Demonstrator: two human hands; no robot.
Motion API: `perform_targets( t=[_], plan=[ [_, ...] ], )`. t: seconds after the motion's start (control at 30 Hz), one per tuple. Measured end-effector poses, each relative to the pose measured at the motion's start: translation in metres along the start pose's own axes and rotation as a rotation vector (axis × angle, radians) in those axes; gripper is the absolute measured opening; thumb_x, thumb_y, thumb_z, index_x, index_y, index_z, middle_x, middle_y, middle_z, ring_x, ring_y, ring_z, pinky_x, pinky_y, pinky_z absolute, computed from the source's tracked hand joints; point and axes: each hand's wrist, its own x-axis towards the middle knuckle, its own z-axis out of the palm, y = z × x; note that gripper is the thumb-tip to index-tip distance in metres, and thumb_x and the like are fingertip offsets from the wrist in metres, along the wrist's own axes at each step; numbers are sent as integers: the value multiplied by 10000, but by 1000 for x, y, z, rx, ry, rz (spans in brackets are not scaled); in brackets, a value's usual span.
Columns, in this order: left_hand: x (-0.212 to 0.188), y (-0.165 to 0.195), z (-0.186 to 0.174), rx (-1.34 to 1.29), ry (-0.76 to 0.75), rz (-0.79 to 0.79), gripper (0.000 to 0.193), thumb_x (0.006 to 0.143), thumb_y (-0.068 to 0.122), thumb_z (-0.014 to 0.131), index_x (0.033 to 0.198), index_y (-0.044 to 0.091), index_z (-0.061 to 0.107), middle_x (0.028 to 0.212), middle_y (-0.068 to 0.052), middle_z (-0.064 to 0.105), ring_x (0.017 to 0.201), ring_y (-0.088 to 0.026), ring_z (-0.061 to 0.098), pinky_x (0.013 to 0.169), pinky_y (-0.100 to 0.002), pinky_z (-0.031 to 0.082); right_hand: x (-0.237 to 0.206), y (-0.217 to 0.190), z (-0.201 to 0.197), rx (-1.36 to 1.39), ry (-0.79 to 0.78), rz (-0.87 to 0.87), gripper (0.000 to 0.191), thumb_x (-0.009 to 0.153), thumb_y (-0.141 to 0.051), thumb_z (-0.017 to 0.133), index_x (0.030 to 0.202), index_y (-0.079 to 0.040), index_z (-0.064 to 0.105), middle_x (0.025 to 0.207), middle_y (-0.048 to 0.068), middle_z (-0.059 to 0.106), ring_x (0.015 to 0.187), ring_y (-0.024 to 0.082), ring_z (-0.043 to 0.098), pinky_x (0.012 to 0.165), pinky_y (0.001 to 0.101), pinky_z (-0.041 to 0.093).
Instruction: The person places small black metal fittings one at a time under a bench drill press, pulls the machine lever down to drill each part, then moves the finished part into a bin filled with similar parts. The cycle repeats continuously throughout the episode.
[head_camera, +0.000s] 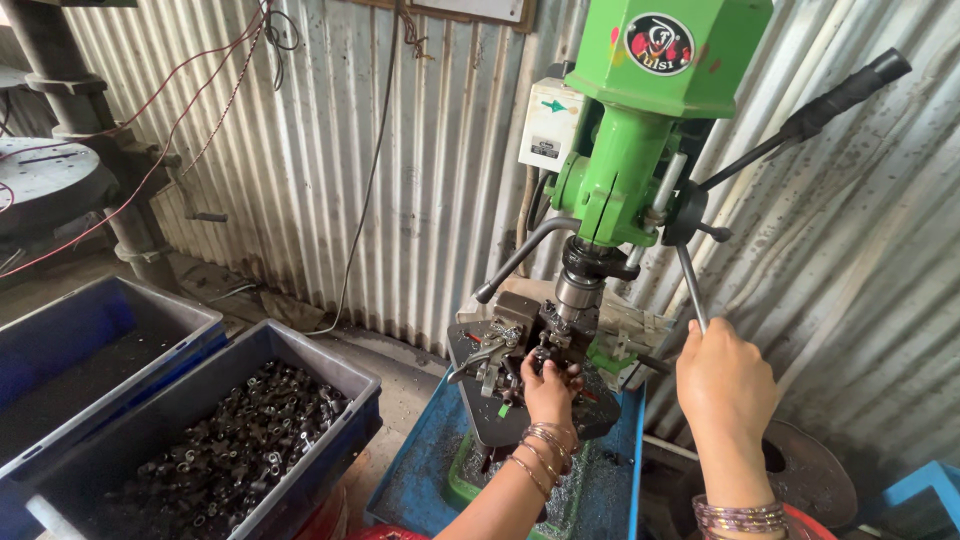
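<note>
left hand (548, 392): grip pinching small part (545, 357) under spindle. right hand (722, 380): grip wrapped around feed lever (692, 288). step: drilling; next likely needs steady downward pull.

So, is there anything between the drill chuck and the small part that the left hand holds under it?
Nothing visible. The chuck hangs directly above the part, which the left hand steadies on the clamp fixture.

Your left hand (548, 392) rests on the clamp (500, 350) under the drill (625, 170); your right hand (725, 385) sits right on its lever (692, 288). Two crates (250, 430) lie left.
</note>
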Motion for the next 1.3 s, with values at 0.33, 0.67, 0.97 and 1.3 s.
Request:
perform_targets(
  t=[0.33,0.67,0.97,1.3],
  plan=[
    [-19,21,-14,204,-60,-301,476,1013,74,499,1471,121,378,1155,-192,748,850,-234,758,725,-321,645,-1,3,1,24,-12,-7,399,1079,-371,508,929,-41,677,819,240,732,812,469,724,737,545,578],
    [36,109,-36,1679,26,913,299,989,345,545,1108,119,701,1112,-76,714,953,-279,696,732,-439,577,-1,4,3,-4,-35,47,400,1074,-397,498,959,-58,676,835,235,732,820,481,714,743,563,573],
    [67,115,-26,1801,-190,885,475,987,514,473,1276,182,652,1045,-107,703,936,-315,703,728,-485,567,-7,9,9,-35,4,37,394,1075,-399,510,933,-66,666,810,238,729,807,487,709,738,568,573],
    [63,128,-24,1953,-245,808,333,1043,450,421,1222,324,672,971,-120,690,741,-313,717,629,-466,564,-7,13,50,-27,309,-81,287,1074,-297,590,893,-75,610,761,140,710,687,394,709,623,506,571]
  ],
)
